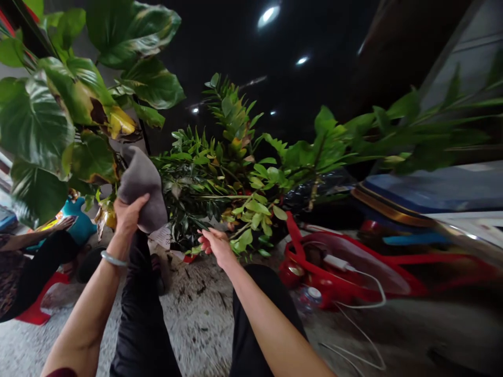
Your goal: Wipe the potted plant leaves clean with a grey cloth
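The two hands are apart; the left hand (pixel 129 213) is clamped on a gray cloth (pixel 142 183), raised beside the big pothos leaves (pixel 92 94); the right hand (pixel 218 247), fingers half curled, is at the low foliage of the zz plant (pixel 231 120), and I cannot tell whether it grips a stem. A pale bangle (pixel 113 258) rings the left wrist; just above the cloth hangs a yellow leaf (pixel 121 122) with browned edges; the zz plant's leafy stems spread across the middle, crowding the space ahead of both hands.

By the right knee sits a red bag (pixel 327 290), a white charger (pixel 336 262) and its cable (pixel 383 296) trailing from it; a clear bottle (pixel 312 297) stands close by; farther right is a blurred blue lid (pixel 432 184). At the left another person's hand (pixel 65 224) rests near a teal object (pixel 78 215), above a red stool (pixel 41 301). The floor (pixel 200 314) is rough gray, strewn with dark bits; bright lights (pixel 269 17) show against darkness overhead.
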Demonstrator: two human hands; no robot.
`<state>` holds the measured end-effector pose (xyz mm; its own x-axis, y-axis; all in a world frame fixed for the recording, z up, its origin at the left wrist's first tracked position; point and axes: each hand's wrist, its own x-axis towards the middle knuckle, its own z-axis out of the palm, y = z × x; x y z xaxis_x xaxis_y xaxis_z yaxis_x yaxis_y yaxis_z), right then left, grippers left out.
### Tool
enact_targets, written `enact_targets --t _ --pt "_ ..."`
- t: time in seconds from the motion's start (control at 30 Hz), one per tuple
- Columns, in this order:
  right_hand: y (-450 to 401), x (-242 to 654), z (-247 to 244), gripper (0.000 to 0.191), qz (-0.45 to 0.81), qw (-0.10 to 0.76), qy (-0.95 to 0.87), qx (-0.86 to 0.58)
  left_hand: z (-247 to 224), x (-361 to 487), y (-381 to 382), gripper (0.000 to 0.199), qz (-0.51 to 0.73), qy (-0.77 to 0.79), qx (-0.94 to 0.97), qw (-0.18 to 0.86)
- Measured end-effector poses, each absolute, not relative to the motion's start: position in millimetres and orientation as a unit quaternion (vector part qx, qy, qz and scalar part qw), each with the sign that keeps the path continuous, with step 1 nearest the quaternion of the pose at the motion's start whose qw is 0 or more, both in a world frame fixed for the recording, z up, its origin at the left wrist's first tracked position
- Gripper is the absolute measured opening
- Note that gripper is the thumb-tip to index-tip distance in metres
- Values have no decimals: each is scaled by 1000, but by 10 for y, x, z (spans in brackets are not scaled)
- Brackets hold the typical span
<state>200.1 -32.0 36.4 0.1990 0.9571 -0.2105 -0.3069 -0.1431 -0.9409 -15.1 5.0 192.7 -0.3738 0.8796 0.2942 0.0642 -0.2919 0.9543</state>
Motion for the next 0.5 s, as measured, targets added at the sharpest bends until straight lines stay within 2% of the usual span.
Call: enact_targets --t 0.13,0.23,0.33,0.43,0.5 --pt "-320 1996 290 16 548 568 -307 -533 1419 -23 -184 53 466 520 592 403" --pt "-332 2046 245 20 549 560 -305 -541 1319 -110 -391 48 378 485 643 456" --pt "-339 2082 263 15 554 557 -307 -537 1642 -175 -328 45 456 458 610 459" --pt "-335 2069 314 18 558 559 -313 -528 2040 -50 -48 43 621 417 539 387" --pt "-327 2036 332 20 562 555 -314 -527 2121 120 132 40 660 408 520 357"
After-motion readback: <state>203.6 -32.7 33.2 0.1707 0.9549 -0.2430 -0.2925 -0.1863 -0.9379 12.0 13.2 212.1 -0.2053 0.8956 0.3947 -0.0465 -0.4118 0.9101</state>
